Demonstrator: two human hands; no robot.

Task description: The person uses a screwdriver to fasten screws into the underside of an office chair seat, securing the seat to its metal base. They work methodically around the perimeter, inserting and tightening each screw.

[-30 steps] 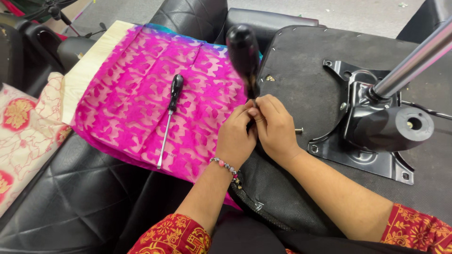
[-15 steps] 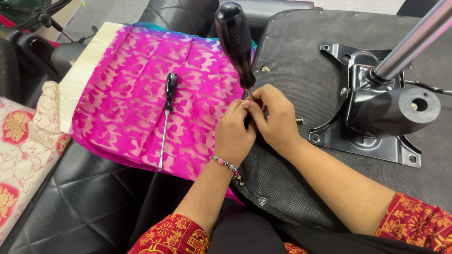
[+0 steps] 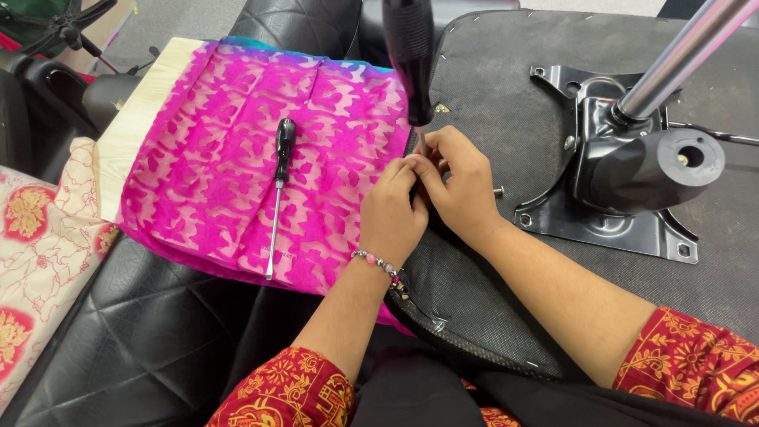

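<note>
Your left hand (image 3: 393, 217) and right hand (image 3: 461, 186) meet, fingers pinched together on the thin shaft below an upright black tool handle (image 3: 409, 55), steadying its tip at the seat underside's (image 3: 506, 103) edge, a spare screwdriver (image 3: 279, 186) lying leftward on pink fabric (image 3: 229, 134).

pink patterned cloth (image 3: 237, 158), black screwdriver (image 3: 278, 190).

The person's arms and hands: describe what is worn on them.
Both forearms are bare below short sleeves of red cloth printed with orange and yellow floral patterns. The left wrist carries a beaded bracelet with pink, white and dark beads. The left hand and right hand show no gloves, and no rings are visible.
</note>
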